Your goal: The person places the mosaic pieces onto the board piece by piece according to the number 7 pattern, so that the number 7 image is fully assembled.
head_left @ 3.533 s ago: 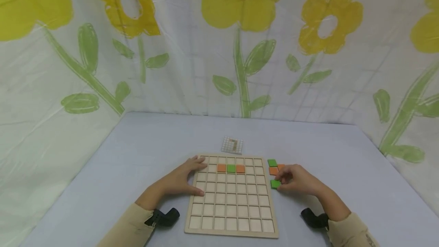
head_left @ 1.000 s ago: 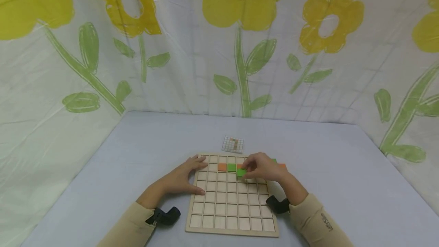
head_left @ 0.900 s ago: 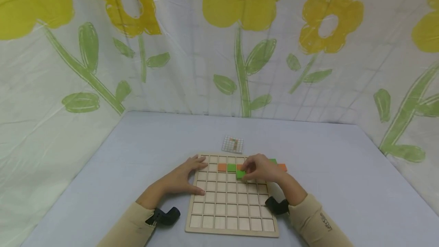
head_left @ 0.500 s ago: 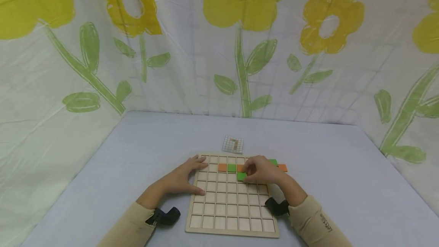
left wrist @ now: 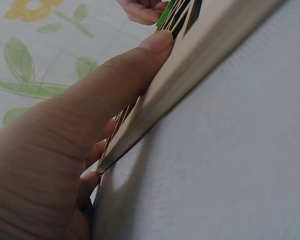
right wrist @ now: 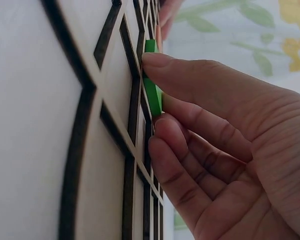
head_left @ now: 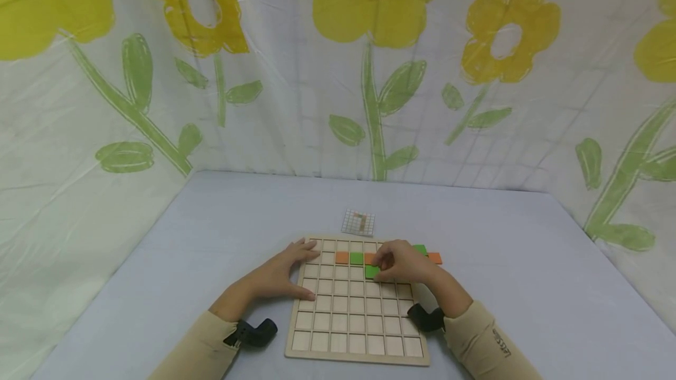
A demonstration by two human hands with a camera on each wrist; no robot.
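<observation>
A wooden grid board point(head_left: 356, 360) lies on the table. My right hand point(head_left: 405, 264) pinches a green square tile point(head_left: 371, 272) between thumb and fingers at a third-row cell; in the right wrist view the tile point(right wrist: 154, 97) is slightly tilted against the grid ridges. Just behind it, an orange tile point(head_left: 342, 258), a green tile point(head_left: 356, 258) and another orange tile point(head_left: 369, 258) sit side by side in the second row. With thumb and fingers spread, my left hand point(head_left: 277, 274) rests on the board's left edge; its thumb point(left wrist: 150, 47) lies over the rim.
Right of the board lie a loose green tile point(head_left: 419, 249) and a loose orange tile point(head_left: 435, 258), partly behind my right hand. A small card with a printed coloured grid point(head_left: 358, 222) lies beyond the board. A flower-patterned curtain point(head_left: 285, 104) hangs behind the table.
My right hand has carried the green tile from the table at the right onto the board. During the last second it shifted slightly towards me, into the third row. My left hand stays put.
</observation>
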